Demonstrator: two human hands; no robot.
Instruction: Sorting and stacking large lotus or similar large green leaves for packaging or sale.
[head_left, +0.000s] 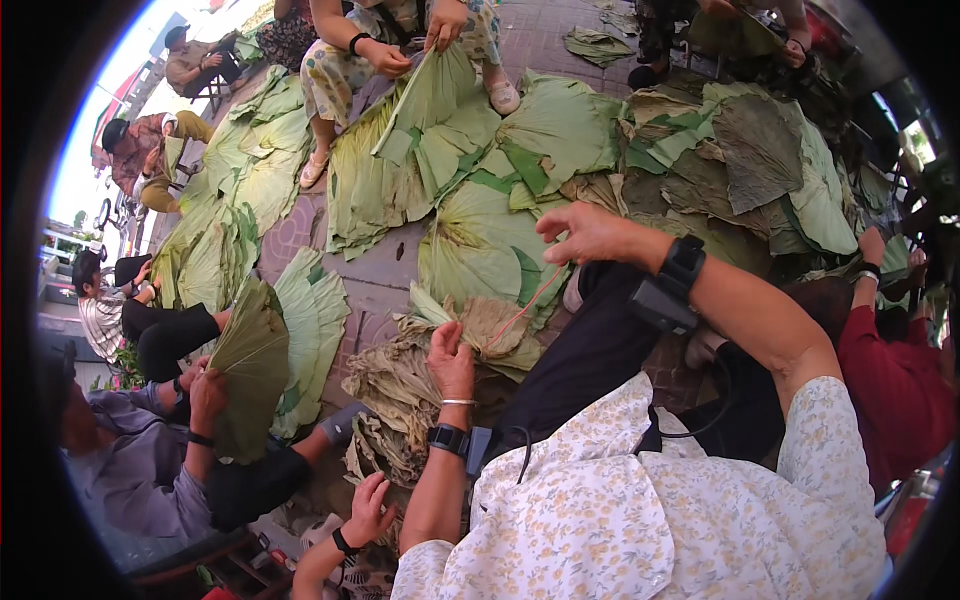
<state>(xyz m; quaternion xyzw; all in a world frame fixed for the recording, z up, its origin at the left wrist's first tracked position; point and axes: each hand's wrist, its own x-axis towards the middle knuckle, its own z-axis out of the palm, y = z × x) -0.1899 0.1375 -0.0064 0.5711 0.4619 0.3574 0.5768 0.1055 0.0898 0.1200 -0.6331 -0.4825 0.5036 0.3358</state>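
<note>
My right hand (581, 234) is raised over the leaves with its fingers bent and pinches one end of a thin red string (529, 306). From there the string runs down, taut, to a brown dried lotus leaf (491, 328) in front of me. My left hand (451, 364), a bracelet on its wrist, is upright at the left edge of that leaf. Its fingertips are close together, and whether they grip anything is hidden. Below and left of it lies a crumpled heap of dry lotus leaves (394, 371). Large green lotus leaves (469, 251) spread on the paving beyond both hands.
A co-worker opposite lifts a green leaf (439, 94). At left, another person holds a folded leaf (251, 367). Someone's hand (367, 514) reaches in beside my left forearm. Brown and green leaves (750, 157) are piled at the right. My dark-trousered leg (581, 345) lies below my right hand.
</note>
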